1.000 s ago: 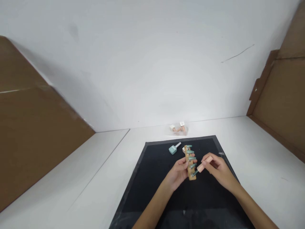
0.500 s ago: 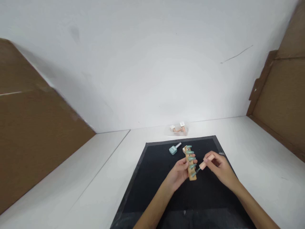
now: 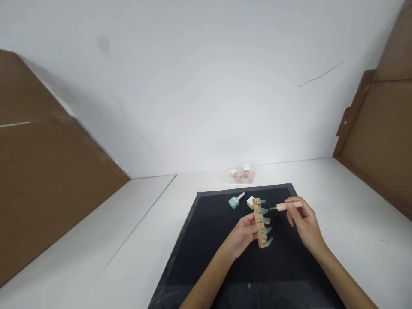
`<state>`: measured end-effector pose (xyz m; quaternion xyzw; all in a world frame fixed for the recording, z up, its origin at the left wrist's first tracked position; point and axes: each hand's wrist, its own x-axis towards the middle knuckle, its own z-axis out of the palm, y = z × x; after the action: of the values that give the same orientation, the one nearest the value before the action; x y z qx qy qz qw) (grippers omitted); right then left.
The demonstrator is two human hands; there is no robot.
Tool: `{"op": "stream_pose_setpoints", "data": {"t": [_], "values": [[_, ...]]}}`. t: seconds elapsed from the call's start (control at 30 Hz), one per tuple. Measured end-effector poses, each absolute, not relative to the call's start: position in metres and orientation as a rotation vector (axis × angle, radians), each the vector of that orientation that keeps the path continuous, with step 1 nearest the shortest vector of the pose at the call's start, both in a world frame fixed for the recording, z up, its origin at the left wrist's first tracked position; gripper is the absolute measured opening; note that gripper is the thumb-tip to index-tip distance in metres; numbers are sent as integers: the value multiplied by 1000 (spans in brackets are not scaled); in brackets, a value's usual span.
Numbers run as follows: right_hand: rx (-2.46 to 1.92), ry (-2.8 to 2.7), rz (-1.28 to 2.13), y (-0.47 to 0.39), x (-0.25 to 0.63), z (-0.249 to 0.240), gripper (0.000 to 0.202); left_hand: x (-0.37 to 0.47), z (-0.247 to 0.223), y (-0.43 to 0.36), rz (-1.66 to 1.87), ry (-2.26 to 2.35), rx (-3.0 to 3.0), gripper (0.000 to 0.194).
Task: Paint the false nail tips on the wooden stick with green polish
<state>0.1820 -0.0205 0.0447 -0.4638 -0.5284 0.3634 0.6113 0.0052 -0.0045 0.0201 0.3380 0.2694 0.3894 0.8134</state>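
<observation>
While the left hand (image 3: 243, 236) grips a wooden strip (image 3: 257, 214) from its left side, the thumb presses over the front face around the middle and the other fingers pass behind, mostly hidden by the wood. Five green false nails (image 3: 265, 220) sit in a row down the strip, their tips jutting past its right edge, clear of the left fingers. To the right of the strip, near its upper end, the right hand (image 3: 304, 219) pinches the pale pink handle (image 3: 282, 207) of a small brush (image 3: 272, 208) between thumb and fingertips. The bristles point leftward at the strip, just beside the second nail from the top; whether they touch it I cannot tell. Directly behind the strip's top end is a white bottle (image 3: 250, 202), partly covered by it. Left of the strip's upper end, a teal bottle (image 3: 234, 202) with a silvery cap lies on the black mat (image 3: 199, 240). Farther beyond the strip, a clear tray (image 3: 236, 180) holds pink-stemmed pieces with white square ends.
</observation>
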Motion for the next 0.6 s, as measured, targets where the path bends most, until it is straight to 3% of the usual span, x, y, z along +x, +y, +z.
{"op": "stream_pose_setpoints", "data": {"t": [0.2,0.6], "values": [[-979,-1206,875,-20,181,42,26,6,23,-6,779,599,767,32],[-1035,-1240,867,-21,180,44,25,8,22,-7,742,601,794,49]]}}
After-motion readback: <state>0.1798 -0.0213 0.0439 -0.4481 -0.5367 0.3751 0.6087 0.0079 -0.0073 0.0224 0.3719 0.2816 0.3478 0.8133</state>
